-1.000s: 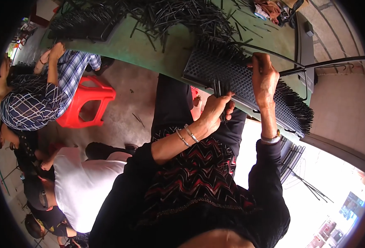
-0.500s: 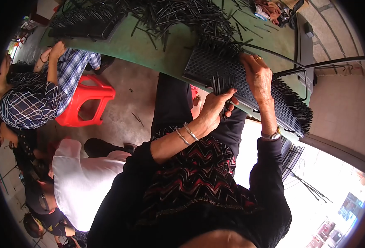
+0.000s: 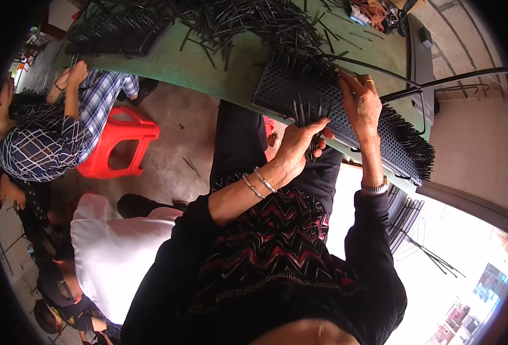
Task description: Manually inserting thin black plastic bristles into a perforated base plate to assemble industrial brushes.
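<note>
In the head view, near the centre toward one o'clock, holds in the left hand (image 3: 294, 148) a loosely fanned bundle of thin, straight black strips (image 3: 307, 117), with thumb lapped over and fingers curled closed around, presumably to stop loose pieces spilling. At two o'clock, rests the right hand (image 3: 362, 109) across a long, black, honeycomb-holed panel (image 3: 389, 150), with fingers bent and nearly closed, and with tips by the bristling strips along its far side. Cannot tell of any strip pinched between those half-hidden tips. Has the panel slantwise at the table's near edge, from one to three o'clock, likely for easy reach by both hands; holds the bundle close by its near edge, probably for a short hand-to-hand reach.

At twelve o'clock, see a heaped tangle of matching black strips (image 3: 237, 26) on the flat green tabletop (image 3: 202, 73), loose and perhaps handy there as stock. Toward ten o'clock, see a red plastic stool (image 3: 145, 129).
</note>
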Demonstrator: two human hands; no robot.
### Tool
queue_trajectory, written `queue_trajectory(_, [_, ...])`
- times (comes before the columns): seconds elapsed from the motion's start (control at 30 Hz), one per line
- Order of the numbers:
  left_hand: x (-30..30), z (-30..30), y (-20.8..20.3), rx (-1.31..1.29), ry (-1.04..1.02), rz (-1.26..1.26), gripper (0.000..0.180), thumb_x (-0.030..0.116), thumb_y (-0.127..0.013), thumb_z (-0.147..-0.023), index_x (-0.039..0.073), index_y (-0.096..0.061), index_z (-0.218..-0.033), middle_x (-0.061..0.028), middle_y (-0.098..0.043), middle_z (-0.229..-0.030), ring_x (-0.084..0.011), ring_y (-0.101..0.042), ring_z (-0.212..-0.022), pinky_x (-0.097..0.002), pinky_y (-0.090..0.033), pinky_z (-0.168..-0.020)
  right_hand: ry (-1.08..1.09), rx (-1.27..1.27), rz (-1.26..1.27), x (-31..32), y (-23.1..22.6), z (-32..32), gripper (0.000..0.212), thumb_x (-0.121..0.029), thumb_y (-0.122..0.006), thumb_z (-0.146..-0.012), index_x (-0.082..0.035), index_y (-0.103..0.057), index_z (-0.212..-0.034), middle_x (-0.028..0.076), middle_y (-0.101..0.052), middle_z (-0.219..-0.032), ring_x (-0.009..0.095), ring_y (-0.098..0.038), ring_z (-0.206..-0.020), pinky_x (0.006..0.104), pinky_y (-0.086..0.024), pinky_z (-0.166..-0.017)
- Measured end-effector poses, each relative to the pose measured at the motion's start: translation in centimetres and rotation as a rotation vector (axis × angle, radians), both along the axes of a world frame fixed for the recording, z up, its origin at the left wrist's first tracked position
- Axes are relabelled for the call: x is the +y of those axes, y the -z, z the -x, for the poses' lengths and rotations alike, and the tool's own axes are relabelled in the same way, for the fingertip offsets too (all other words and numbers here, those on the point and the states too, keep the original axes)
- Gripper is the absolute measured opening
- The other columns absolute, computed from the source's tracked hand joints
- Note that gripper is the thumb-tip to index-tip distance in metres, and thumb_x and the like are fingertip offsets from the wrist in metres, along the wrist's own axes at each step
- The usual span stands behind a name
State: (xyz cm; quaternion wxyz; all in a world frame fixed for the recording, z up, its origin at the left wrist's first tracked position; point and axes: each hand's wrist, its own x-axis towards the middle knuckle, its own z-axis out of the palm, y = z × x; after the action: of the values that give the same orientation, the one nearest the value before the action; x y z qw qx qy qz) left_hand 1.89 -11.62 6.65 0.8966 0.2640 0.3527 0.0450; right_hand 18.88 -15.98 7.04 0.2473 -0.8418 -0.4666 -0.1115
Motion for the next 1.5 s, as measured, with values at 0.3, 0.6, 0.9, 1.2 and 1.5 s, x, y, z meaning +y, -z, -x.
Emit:
queue_trajectory(0.3, [-0.1,0.2,-0.4,-0.026,0.056,-0.105,0.029,0.039,-0.065,-0.088,0.010,-0.069,-0.092,0.0002,-0.065,-0.076,-0.0051,-0.050,-0.055,-0.0192,-0.032,-0.045,-0.190,1.031,0.054,-3.0,-1.9,1.4,0.023,-0.018,-0.062,-0.090,0.002,-0.066,-0.101,0.007,-0.065,-0.078,0.010,-0.059,-0.072,0.0247,-0.048,-0.065])
queue_trajectory(0.6, [-0.4,-0.3,1.7,-0.007,-0.045,-0.002,0.035,0.036,-0.057,-0.094,0.007,-0.059,-0.114,-0.0080,-0.068,-0.094,-0.0181,-0.067,-0.082,-0.0295,-0.055,-0.062,0.069,0.674,-0.367,-3.1,-3.2,1.2,0.015,-0.008,-0.058,-0.090,0.002,-0.065,-0.099,0.006,-0.067,-0.079,0.010,-0.063,-0.072,0.0247,-0.053,-0.068])
queue_trajectory(0.9, [-1.6,-0.9,2.5,0.031,-0.081,0.119,0.027,0.027,-0.055,-0.096,0.001,-0.062,-0.096,-0.0109,-0.064,-0.077,-0.0195,-0.064,-0.067,-0.0349,-0.057,-0.054,0.066,0.422,-0.400,-1.3,-0.3,-0.1,0.013,-0.008,-0.059,-0.091,-0.003,-0.067,-0.101,0.005,-0.069,-0.074,0.008,-0.064,-0.070,0.0232,-0.050,-0.069])
queue_trajectory(1.2, [-1.4,-0.3,2.7,0.042,-0.078,0.055,0.021,0.026,-0.060,-0.093,0.005,-0.063,-0.095,-0.0068,-0.064,-0.076,-0.0148,-0.060,-0.064,-0.0260,-0.044,-0.049,0.030,0.238,-0.211,-1.6,-1.4,-1.1,0.014,-0.008,-0.061,-0.090,-0.004,-0.067,-0.101,0.008,-0.068,-0.077,0.010,-0.063,-0.066,0.0249,-0.049,-0.062])
queue_trajectory(1.5, [-1.2,-0.1,2.4,-0.038,-0.022,0.041,0.026,0.029,-0.062,-0.093,0.005,-0.063,-0.102,-0.0046,-0.062,-0.076,-0.0102,-0.055,-0.062,-0.0214,-0.038,-0.047,-0.115,0.447,-0.250,-0.9,-1.0,-1.5,0.016,-0.009,-0.066,-0.086,-0.005,-0.069,-0.101,0.006,-0.069,-0.084,0.014,-0.063,-0.076,0.0270,-0.048,-0.072])
